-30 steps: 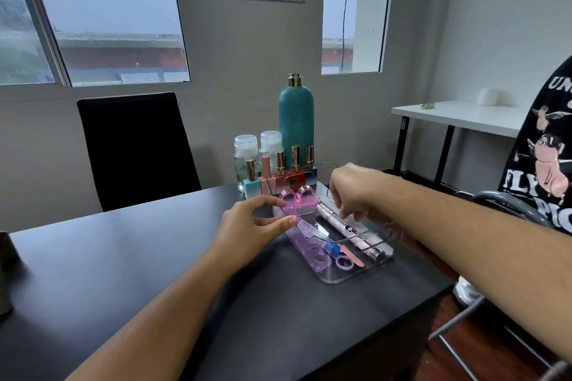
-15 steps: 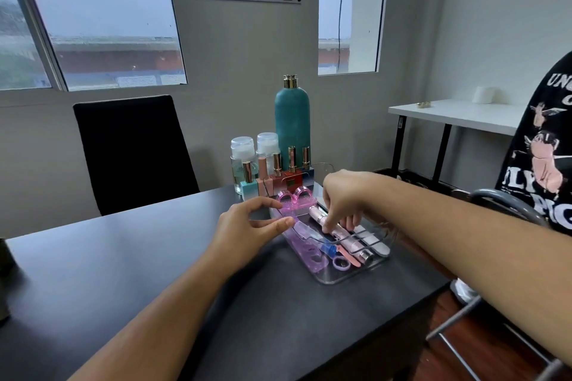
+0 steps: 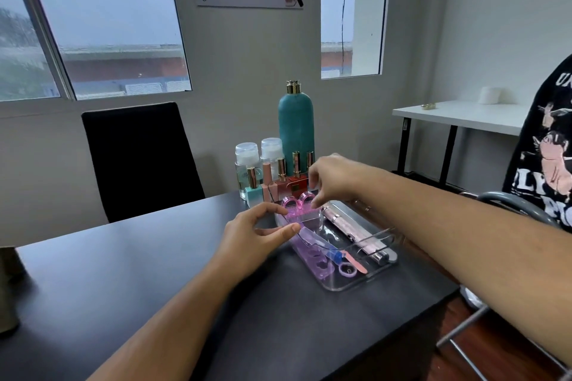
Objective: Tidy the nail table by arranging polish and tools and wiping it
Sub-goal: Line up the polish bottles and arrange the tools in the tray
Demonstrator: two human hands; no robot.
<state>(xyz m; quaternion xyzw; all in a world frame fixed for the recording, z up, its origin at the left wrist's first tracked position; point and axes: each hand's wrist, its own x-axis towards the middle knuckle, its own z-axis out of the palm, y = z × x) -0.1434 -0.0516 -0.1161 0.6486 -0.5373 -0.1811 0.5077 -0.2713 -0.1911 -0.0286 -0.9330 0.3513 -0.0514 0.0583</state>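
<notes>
The clear tray (image 3: 356,284) of tools sits close to the bench's (image 3: 154,288) 3 o'clock edge. Polish bottles (image 3: 272,187) and a tall teal bottle (image 3: 296,130) crowd its 12 o'clock end, and a black chair (image 3: 139,158) stands at 10. The left hand (image 3: 257,237) curves narrow against the tray's 9 o'clock wall. The right hand (image 3: 332,178) points narrowed fingertips down at the pink rings (image 3: 298,198). I cannot tell whether either grips. Bench surface stretches wide toward 7 to 9 o'clock.

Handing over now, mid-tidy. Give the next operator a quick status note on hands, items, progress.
Left hand grips the clear tray at its left rim. Right hand hangs over the pink separator at the tray's far end; grip unclear.
Polish bottles stand in a row behind the tray; tools lie inside it.
Left: settle the separator, wipe the black table. No cloth visible.
</notes>
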